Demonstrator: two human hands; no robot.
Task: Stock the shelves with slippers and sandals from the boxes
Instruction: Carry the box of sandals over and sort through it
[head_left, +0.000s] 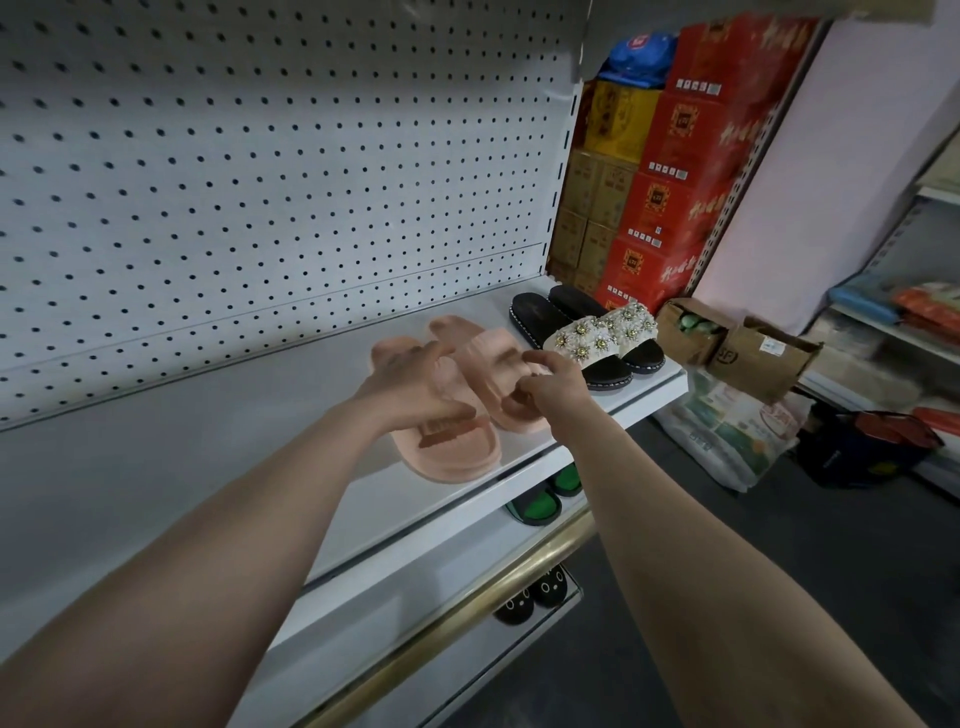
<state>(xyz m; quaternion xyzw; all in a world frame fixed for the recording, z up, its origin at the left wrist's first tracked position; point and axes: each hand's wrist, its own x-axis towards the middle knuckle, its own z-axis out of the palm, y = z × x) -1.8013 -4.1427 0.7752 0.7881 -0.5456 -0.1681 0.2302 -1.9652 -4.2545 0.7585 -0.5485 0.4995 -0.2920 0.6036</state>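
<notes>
Pink ribbed foam slippers, two, lie side by side on the white metal shelf, just left of two black sandals with beaded flower straps. Their long axes run front to back, toes outward. Left hand grips the farther slipper's strap; right hand pinches the one nearer the sandals.

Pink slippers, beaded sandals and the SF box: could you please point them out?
Pink slippers (457, 452): head view, toe end of the nearer slipper.
Beaded sandals (597, 335): head view, flowered strap.
SF box (753, 358): head view, its cardboard side.
</notes>
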